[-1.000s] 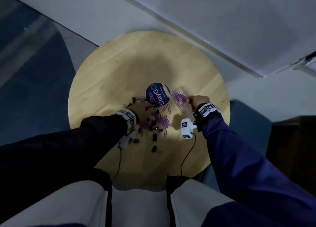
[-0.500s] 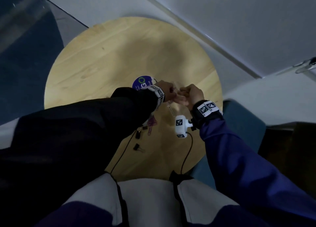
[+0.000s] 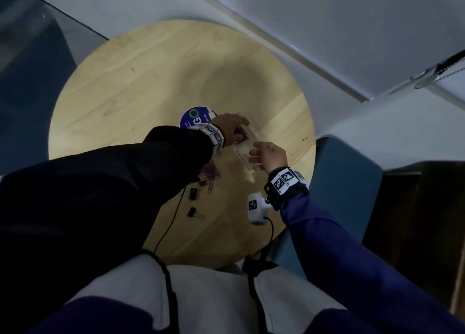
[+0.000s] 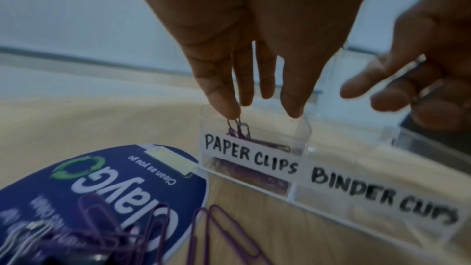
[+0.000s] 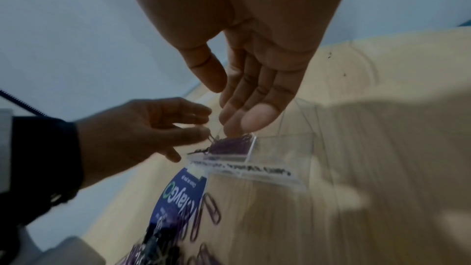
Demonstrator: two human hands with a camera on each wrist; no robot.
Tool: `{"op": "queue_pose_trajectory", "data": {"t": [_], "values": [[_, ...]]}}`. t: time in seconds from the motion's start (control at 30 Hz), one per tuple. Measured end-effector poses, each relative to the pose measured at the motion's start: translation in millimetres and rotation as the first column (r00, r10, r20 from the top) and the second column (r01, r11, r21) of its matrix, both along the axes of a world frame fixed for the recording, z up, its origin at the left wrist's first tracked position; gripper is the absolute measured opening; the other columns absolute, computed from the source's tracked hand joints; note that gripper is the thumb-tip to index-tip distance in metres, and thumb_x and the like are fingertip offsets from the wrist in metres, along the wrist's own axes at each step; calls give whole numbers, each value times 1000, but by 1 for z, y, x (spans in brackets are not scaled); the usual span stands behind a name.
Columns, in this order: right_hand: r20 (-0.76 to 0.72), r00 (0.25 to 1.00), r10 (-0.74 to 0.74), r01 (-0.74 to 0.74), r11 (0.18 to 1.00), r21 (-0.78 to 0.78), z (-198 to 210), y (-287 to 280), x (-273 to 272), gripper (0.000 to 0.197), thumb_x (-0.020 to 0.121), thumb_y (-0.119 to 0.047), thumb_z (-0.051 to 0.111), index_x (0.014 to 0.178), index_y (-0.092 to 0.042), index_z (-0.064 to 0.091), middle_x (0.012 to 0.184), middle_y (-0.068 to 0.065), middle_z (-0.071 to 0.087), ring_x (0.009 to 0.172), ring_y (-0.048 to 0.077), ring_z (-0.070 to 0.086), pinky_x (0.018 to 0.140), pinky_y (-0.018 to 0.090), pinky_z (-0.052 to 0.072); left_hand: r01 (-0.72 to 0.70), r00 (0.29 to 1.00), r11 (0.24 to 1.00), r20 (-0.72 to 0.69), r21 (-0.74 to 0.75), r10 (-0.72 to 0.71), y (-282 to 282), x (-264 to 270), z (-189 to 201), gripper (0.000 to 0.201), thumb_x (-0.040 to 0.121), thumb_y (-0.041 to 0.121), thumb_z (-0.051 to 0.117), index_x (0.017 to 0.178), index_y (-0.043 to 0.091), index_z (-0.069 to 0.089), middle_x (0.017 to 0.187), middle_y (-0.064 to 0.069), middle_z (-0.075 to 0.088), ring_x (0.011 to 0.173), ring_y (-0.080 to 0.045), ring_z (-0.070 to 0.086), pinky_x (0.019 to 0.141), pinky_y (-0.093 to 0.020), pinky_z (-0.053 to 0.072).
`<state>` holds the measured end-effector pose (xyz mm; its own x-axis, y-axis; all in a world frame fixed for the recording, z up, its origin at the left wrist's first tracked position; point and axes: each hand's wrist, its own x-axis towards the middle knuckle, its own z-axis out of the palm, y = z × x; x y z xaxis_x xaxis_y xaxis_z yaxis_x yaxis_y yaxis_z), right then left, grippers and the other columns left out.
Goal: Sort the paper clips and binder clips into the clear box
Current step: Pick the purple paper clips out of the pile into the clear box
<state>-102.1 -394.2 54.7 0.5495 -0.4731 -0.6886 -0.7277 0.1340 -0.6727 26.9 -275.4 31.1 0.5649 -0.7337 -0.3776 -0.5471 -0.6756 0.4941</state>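
Observation:
The clear box (image 3: 254, 135) lies on the round wooden table (image 3: 151, 82), its compartments labelled PAPER CLIPS (image 4: 249, 156) and BINDER CLIPS. My left hand (image 3: 234, 124) hovers over the paper-clip compartment and pinches a few purple paper clips (image 4: 238, 128) at its fingertips, just above the purple clips lying inside (image 5: 229, 144). My right hand (image 3: 266, 155) hangs over the other end of the box with relaxed fingers (image 5: 254, 118) and holds nothing I can see. Loose purple paper clips (image 3: 211, 172) and black binder clips (image 3: 192, 194) lie under my left forearm.
A round purple ClayGo disc (image 3: 192, 118) lies against the box's left end, with clips on it (image 4: 107, 229). A white wrist camera with its cable (image 3: 256, 208) hangs near the table's front edge. A blue seat (image 3: 347, 195) stands to the right, a wall behind.
My left hand left the clip pile and came over the box with paper clips. My right hand let go of the box end and now hangs open above it.

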Motion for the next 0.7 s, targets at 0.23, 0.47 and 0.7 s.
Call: {"op": "queue_pose_trajectory", "data": {"t": [0.23, 0.47, 0.7], "values": [[7, 990, 140, -137, 981, -135, -12, 36, -9, 19, 91, -14, 52, 96, -15, 70, 77, 5, 70, 60, 17, 64, 56, 29, 49, -456, 886, 875, 13, -162, 464, 80, -7, 14, 29, 99, 15, 41, 119, 17, 62, 121, -10, 63, 106, -32, 60, 90, -38, 49], [-204, 781, 590, -612, 660, -436, -40, 79, -35, 42, 89, -27, 55, 130, -34, 49, 121, -3, 51, 96, 18, 60, 81, 33, 52, -173, 980, 981, 116, 92, 162, 173, -80, -18, 30, 84, 9, 56, 112, 7, 68, 116, -20, 62, 104, -40, 58, 80, -41, 50], [-370, 622, 690, -765, 435, -475, -55, 110, -42, 50, 93, -32, 50, 143, -33, 39, 130, 6, 40, 119, 25, 43, 90, 40, 50, -164, 986, 974, 66, 159, 155, 199, -110, -24, 48, 96, 17, 47, 144, 16, 42, 143, -13, 45, 130, -31, 42, 103, -39, 39]]}}
